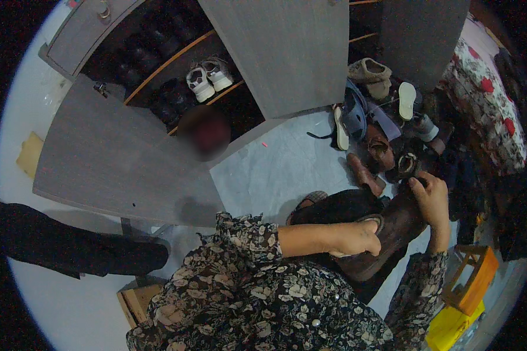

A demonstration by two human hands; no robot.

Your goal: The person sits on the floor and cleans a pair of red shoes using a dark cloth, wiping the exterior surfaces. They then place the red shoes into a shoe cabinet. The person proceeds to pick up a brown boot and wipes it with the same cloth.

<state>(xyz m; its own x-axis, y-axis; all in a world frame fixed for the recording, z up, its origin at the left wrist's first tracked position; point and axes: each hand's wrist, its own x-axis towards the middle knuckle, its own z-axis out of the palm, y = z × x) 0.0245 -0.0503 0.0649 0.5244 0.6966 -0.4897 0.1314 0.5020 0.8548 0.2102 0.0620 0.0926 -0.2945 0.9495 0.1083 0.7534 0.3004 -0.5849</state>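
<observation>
A tall dark brown leather boot (pixel 384 243) lies slantwise in front of my body. My left hand (pixel 355 240) is closed around a shoe (pixel 374 220), of which only a rounded, pale-edged part shows past the fingers. At the boot's far end, the thumb and curled fingers of my right hand (pixel 430 197) pinch its dark material. Just beyond those fingers sits a dark shoe with a light lining (pixel 406 164). A black item (pixel 347 206), too dark to name, is beside the boot, near a patterned slipper (pixel 305 204).
A shoe pile at right holds brown leather shoes (pixel 364 173), a pale-soled shoe (pixel 407 101) and a beige bootie (pixel 373 77). White sneakers (pixel 208 79) stand inside a grey cabinet with open doors (pixel 285 57). An orange stool (pixel 478 281) and yellow bag (pixel 454 324) are at lower right.
</observation>
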